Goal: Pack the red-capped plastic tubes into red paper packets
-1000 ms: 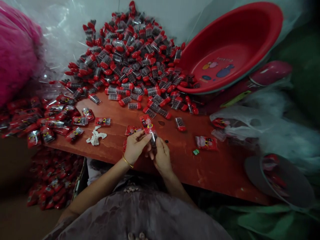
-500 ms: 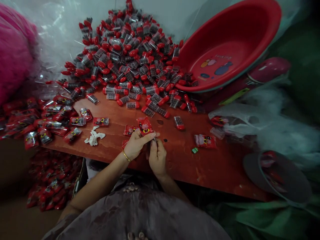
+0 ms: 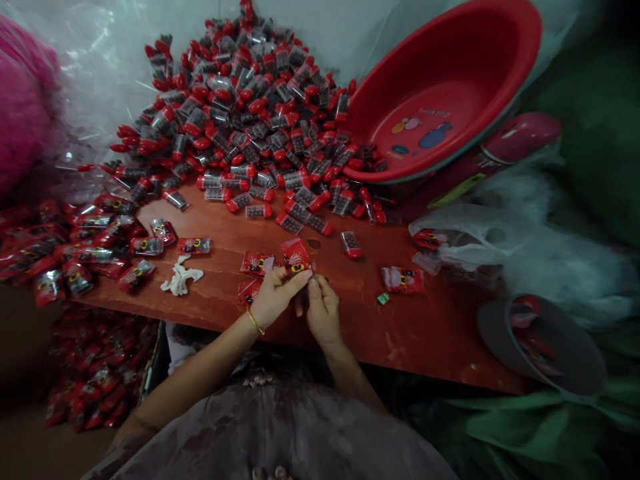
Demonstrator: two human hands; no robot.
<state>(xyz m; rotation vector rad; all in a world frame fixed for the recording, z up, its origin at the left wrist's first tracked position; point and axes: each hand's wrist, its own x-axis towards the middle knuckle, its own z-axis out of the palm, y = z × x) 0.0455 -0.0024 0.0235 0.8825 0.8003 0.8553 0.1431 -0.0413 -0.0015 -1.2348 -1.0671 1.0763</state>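
My left hand (image 3: pixel 275 297), with a gold bracelet at the wrist, holds a small red printed packet (image 3: pixel 296 255) between thumb and fingers. My right hand (image 3: pixel 323 308) is closed at the packet's lower edge, its fingertips pinched against my left thumb; what they grip there is too small to make out. Just left of the held packet, another red packet (image 3: pixel 257 263) lies on the table, and one more (image 3: pixel 249 292) is partly behind my left hand. A clear tube with a red cap (image 3: pixel 351 245) lies to the right.
A large heap of red-capped tubes (image 3: pixel 250 127) covers the back of the wooden table (image 3: pixel 350 333). Filled packets (image 3: pixel 100 240) lie left, beside white gloves or cloth (image 3: pixel 181 275). At right are a red basin (image 3: pixel 450 87), a packet (image 3: pixel 403 279) and a grey bowl (image 3: pixel 560 347).
The view has shifted slightly, moving the table items left in the picture. Both hands have moved a little right relative to the table, with the packet still in my left hand.
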